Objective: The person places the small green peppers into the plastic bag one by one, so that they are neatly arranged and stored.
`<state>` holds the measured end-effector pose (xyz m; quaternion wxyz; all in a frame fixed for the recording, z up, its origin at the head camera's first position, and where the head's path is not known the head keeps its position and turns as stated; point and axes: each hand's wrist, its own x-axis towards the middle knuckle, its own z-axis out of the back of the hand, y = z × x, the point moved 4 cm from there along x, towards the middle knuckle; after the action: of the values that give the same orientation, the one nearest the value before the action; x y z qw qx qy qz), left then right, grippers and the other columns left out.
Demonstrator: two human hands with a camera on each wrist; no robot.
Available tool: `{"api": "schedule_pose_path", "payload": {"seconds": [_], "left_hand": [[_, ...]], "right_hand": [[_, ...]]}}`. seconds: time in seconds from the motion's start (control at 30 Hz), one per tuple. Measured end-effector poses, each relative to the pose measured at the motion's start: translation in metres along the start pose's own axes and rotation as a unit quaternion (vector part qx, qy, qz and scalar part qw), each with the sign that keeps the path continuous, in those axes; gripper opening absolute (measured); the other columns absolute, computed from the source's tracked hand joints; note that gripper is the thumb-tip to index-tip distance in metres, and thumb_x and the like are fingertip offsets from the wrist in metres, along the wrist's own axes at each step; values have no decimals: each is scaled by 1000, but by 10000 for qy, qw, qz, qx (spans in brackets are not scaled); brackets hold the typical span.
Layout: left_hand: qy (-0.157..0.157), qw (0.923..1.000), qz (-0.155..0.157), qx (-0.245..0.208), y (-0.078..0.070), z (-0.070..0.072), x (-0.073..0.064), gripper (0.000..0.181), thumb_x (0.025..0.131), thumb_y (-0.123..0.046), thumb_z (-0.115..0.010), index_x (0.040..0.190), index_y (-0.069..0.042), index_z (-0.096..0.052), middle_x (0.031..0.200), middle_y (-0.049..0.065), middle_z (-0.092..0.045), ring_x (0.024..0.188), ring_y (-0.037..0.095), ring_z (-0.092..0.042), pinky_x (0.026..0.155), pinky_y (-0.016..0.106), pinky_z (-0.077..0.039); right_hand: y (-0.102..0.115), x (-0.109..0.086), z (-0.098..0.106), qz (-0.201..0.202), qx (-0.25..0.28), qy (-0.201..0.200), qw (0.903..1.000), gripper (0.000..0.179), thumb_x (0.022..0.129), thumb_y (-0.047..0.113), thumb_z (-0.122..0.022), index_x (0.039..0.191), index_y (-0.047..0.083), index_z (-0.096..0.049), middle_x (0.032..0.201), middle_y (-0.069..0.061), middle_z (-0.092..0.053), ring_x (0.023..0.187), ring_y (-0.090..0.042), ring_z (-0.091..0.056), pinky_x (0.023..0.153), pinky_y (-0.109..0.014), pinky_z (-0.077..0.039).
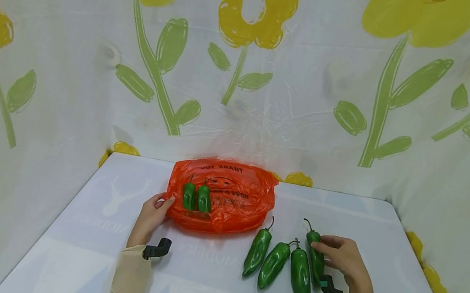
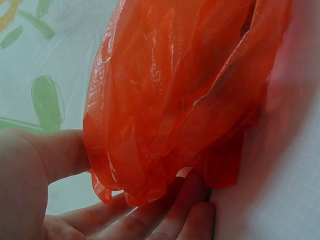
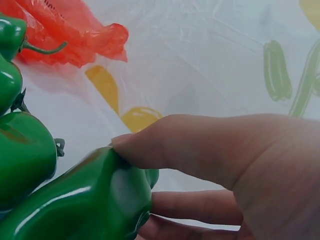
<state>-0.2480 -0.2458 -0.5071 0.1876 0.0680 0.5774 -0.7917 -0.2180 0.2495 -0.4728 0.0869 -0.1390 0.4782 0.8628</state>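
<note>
A red plastic bag (image 1: 247, 214) with dark print lies at the back of the table, its opening facing the near side. Two green peppers (image 1: 204, 200) show at the bag's left part. My left hand (image 1: 150, 217) holds the bag's left edge, the thumb on one side and the fingers (image 2: 150, 215) on the other. To the right, my right hand (image 1: 345, 262) grips the rightmost green pepper (image 1: 317, 262) near its stem end, between thumb and fingers. Left of it, three more green peppers (image 1: 274, 266) lie side by side on the table.
The white table (image 1: 79, 245) carries faint printed patterns. Behind it and at both sides hangs a pale curtain (image 1: 296, 100) with yellow flowers and green leaves. A small black device (image 1: 158, 249) sits on each wrist.
</note>
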Motion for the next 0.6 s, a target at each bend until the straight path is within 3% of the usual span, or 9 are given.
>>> {"api": "schedule_pose_path", "payload": {"seconds": [0.6], "left_hand": [[-11,10000,-49,-41,1,0,1,67,107,-42,-50,158,-2,-33,150,29,-51,128,37,-58,113,50,-50]], "right_hand": [[2,3,-5,-39,541,-231,9983,67,96,34,-73,141,-12,-53,145,-32,-55,108,-16,-69,93,-42,-63]]}}
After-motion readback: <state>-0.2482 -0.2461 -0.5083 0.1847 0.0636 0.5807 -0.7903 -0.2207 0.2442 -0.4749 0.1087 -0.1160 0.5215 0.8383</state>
